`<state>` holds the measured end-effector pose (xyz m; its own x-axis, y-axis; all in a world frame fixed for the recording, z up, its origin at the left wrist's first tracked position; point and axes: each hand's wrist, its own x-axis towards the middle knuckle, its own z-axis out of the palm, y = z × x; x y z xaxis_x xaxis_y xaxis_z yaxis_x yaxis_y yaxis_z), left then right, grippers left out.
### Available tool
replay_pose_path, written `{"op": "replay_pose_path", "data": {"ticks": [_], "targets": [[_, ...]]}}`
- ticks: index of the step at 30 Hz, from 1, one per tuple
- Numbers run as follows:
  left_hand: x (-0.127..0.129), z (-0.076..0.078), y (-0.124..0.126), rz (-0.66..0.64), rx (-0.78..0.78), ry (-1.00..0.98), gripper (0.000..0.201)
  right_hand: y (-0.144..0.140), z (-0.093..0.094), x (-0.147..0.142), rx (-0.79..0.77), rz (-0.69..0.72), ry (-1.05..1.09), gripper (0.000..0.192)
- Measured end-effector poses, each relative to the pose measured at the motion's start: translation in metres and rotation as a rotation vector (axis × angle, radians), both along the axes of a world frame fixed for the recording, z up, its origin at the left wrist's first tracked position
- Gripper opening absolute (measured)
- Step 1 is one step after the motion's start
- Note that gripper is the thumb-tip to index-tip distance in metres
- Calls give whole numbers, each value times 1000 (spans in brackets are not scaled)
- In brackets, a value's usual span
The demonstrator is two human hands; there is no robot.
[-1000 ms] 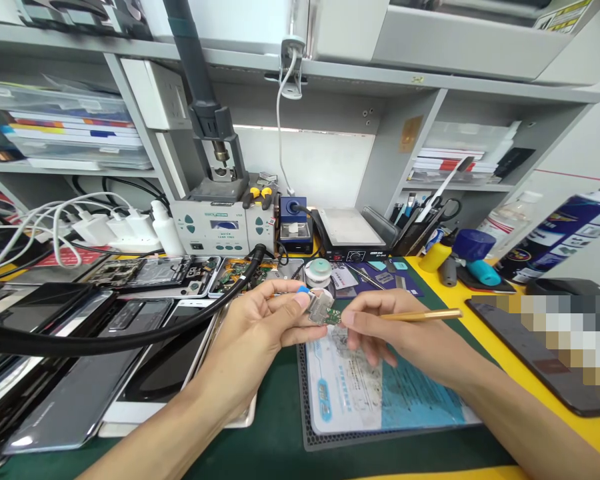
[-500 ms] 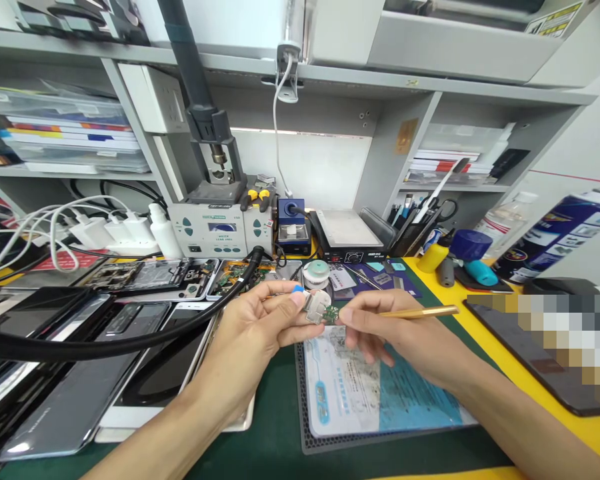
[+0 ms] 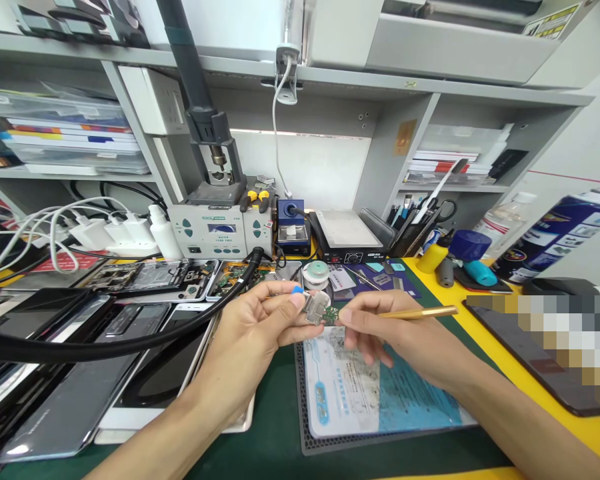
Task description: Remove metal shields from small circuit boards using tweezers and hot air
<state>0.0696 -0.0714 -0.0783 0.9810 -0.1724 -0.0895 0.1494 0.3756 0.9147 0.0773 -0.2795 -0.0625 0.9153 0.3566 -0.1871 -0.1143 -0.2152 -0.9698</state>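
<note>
Hardly anything has shifted since a second ago: through the head camera the whole bench sits a touch further left, my hands with it, and both grips look unchanged. My left hand point(image 3: 265, 327) is clamped on a small circuit board point(image 3: 332, 315), thumb over fingers at its silver-shielded end, a blue bit point(image 3: 297, 290) beside the thumb. My right hand point(image 3: 387, 323) pinches a gold tool point(image 3: 430, 311), fingertips right at the board's green end; whether they or the tool's tip touch it, I cannot tell. The board is held up between my hands, over the far edge of the printed pad point(image 3: 340, 393). Just behind it stands a round green-topped container point(image 3: 317, 273). Left and behind, the black hose point(image 3: 145, 350) arcs past my left hand above the phones. Toward me, a strip of green mat point(image 3: 275, 413) shows between the white phone point(image 3: 147, 419) and the pad. My right forearm crosses the pad's right side, with yellow bench point(image 3: 517, 400) between it and the dark phone point(image 3: 535, 367).
</note>
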Motion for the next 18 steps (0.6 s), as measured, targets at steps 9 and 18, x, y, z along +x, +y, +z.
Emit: {"op": "replay_pose_path", "data": {"ticks": [9, 18], "targets": [[-1, -1, 2, 18, 8, -2, 26, 0, 0, 0, -11, 2, 5, 24], [-1, -1, 3, 17, 29, 4, 26, 0, 0, 0, -10, 13, 5, 25]]}}
